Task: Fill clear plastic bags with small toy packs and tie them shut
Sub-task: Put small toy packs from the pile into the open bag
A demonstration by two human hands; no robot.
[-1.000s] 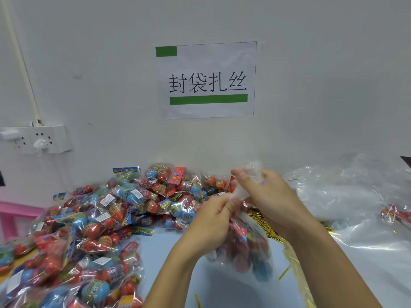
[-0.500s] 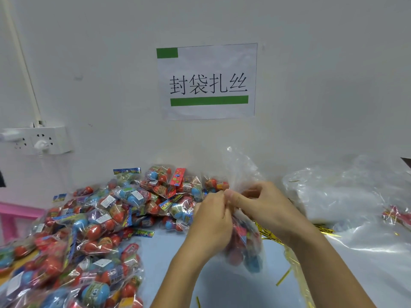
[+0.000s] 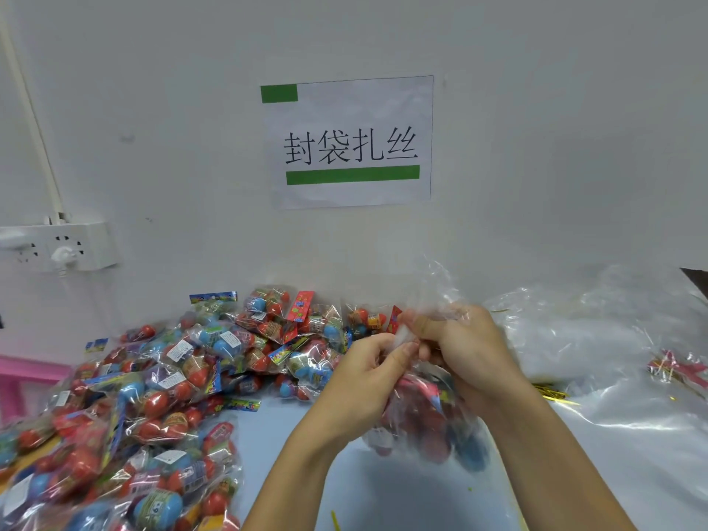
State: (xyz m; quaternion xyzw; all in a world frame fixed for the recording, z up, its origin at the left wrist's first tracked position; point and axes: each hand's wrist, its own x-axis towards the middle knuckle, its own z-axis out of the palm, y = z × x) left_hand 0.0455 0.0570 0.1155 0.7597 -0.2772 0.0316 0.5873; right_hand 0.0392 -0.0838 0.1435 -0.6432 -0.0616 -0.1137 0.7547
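Observation:
A clear plastic bag [image 3: 433, 431] filled with red and blue toy packs hangs above the table in front of me. My left hand [image 3: 364, 381] pinches the bag's gathered neck from the left. My right hand [image 3: 463, 354] grips the same neck from the right, with the loose top of the bag fanning up over its fingers. Whether a tie is on the neck cannot be made out. A large heap of small toy packs [image 3: 161, 392] covers the table to the left.
A pile of empty clear bags [image 3: 597, 339] lies at the right by the wall. Gold twist ties [image 3: 551, 392] lie near my right forearm. A power strip [image 3: 57, 247] and a paper sign [image 3: 350, 141] hang on the wall. A pink rail [image 3: 27, 373] shows at the far left.
Both hands have worked round the bag's neck. The loose bag top, bunched in my right hand a second ago, now stands fanned above it. The bag has shifted slightly.

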